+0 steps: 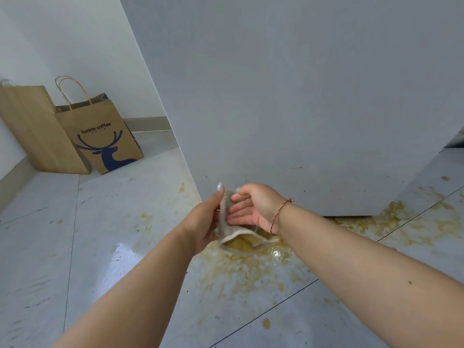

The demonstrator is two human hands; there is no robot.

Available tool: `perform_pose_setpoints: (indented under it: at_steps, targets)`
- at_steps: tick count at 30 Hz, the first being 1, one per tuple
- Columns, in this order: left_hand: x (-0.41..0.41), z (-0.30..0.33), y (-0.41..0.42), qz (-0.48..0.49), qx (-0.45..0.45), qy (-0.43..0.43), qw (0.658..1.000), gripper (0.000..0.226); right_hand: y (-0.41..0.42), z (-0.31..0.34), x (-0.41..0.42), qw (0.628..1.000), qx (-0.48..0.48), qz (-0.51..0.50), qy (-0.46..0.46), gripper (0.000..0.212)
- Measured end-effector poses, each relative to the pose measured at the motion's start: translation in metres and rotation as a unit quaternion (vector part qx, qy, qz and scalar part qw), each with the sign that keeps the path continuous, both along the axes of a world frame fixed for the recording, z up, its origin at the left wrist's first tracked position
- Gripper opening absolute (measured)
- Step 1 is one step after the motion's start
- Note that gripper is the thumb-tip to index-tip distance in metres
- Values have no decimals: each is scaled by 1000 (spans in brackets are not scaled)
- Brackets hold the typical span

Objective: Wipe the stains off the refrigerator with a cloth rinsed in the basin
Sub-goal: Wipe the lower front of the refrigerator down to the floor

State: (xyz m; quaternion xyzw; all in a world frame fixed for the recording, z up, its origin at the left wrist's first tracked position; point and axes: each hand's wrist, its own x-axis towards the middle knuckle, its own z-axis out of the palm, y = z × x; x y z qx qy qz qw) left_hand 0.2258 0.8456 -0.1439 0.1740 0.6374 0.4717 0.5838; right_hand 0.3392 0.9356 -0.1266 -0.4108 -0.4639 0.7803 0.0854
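Paper bag: brown kraft, twisted-cord handles, printed "luckin coffee" over a dark blue deer figure; stands on the floor at the wall, leaning against a second, plain brown bag to its left.
Refrigerator: flat, matte pale-grey panel, small dark specks near its lower edge; bottom corner sits just above the floor.
Cloth: limp beige-grey fabric with a pale hemmed border, held in the air just before the refrigerator's lower corner.
Left hand: thumb and fingers pinch the cloth's upper part.
Right hand: fingers laid nearly straight against the cloth, apparently pressing rather than gripping; red string bracelet at the wrist.
Floor: glossy grey tiles with dark joints, smeared yellow-brown below the cloth and along the refrigerator's base; open tile to the left
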Motion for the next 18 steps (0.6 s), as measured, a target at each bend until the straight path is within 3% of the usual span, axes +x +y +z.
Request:
perform_pose_setpoints:
  at_steps: [3, 5, 7, 9, 12, 15, 18]
  targets:
    - [-4, -11, -7, 49, 6, -52, 997, 40, 7, -3, 6, 1000, 12, 23, -15, 29]
    - [-7, -18, -13, 73, 6, -76, 994, 40, 19, -17, 11, 987, 116, -11, -107, 18]
    - [-5, -25, -17, 91, 3, -94, 991, 39, 24, -41, 18, 963, 193, -21, -187, 31]
    - [1, -32, -21, 108, -2, -103, 989, 42, 13, -62, 26, 977, 83, -21, -194, 50]
    - [6, -51, -27, 139, -8, -131, 982, 54, -11, -89, 28, 987, -79, -18, -138, 48]
    - [2, -62, -35, 153, -27, -172, 973, 42, -18, -119, 21, 986, -137, -55, -81, 90]
    - [-5, -74, -42, 153, -49, -192, 968, 41, -18, -136, 15, 985, -154, -36, -69, 95]
